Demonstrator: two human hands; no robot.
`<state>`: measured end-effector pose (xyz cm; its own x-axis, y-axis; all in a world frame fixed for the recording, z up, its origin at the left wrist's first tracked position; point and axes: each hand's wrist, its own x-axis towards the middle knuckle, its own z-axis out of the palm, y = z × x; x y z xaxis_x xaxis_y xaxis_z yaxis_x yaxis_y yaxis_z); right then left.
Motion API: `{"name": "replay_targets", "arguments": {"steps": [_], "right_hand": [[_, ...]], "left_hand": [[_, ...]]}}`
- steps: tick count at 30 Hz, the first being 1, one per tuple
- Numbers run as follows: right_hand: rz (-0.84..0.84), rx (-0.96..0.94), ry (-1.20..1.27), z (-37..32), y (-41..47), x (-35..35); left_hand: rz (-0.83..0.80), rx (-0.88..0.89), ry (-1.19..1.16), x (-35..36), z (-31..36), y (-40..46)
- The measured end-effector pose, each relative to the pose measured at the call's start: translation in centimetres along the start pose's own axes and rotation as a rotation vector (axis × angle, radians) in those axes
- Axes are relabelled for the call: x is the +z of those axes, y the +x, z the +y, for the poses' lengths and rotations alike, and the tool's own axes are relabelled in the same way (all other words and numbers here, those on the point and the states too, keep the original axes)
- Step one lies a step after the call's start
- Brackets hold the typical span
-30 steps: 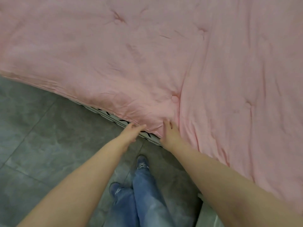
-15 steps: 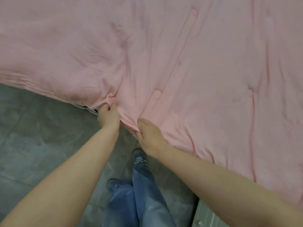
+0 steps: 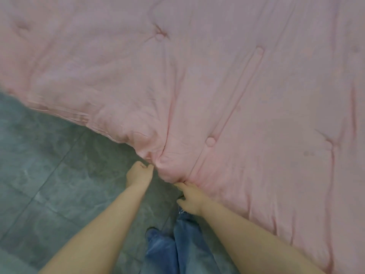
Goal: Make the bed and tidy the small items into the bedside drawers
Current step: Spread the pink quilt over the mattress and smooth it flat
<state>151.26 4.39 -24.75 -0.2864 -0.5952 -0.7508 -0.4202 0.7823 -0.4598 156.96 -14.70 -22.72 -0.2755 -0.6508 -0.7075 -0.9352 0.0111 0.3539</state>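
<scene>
As the person stands on the grey tiled floor (image 3: 49, 175) in blue jeans (image 3: 177, 244), both bare arms reach forward to the bed's near edge. The left hand (image 3: 138, 174) curls loosely beside the pink quilt (image 3: 237, 95), seemingly gripping nothing; the right hand (image 3: 190, 196) pinches the bunched hem, likely to tug it straight. Beyond, the quilt spreads across the bed, still creased.

Pink tufted quilt (image 3: 227, 91) spread over bed, rumpled, fabric buttons in the dimples, near edge bunched and overhanging, grey marbled tile floor (image 3: 45, 175) below, person's feet standing on tiles.
</scene>
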Motion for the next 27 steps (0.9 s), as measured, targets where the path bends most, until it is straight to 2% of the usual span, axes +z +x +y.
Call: {"name": "replay_targets", "arguments": {"steps": [3, 6, 8, 14, 20, 27], "right_hand": [[0.031, -0.062, 0.174, -2.7, -2.5, -2.8], [0.132, -0.101, 0.255, -5.7, -3.1, -6.2], [0.159, -0.126, 0.207, -8.1, -3.8, -9.2], [0.096, -0.192, 0.024, -14.1, -5.0, -14.7], [0.09, -0.147, -0.06, -17.7, -4.2, -15.7], [0.103, -0.04, -0.108, -26.3, -1.3, -14.5]], "left_hand": [[-0.03, -0.087, -0.069, -4.2, -0.4, -2.0], [-0.05, -0.162, -0.189, -7.6, -0.3, -3.6], [-0.063, -0.196, -0.266, -9.7, 0.5, -5.1], [-0.033, -0.182, -0.461, -15.3, 3.0, -8.6], [-0.004, -0.127, -0.551, -19.9, 1.8, -8.5], [-0.087, -0.113, -0.519, -27.8, -2.9, -5.3]]}}
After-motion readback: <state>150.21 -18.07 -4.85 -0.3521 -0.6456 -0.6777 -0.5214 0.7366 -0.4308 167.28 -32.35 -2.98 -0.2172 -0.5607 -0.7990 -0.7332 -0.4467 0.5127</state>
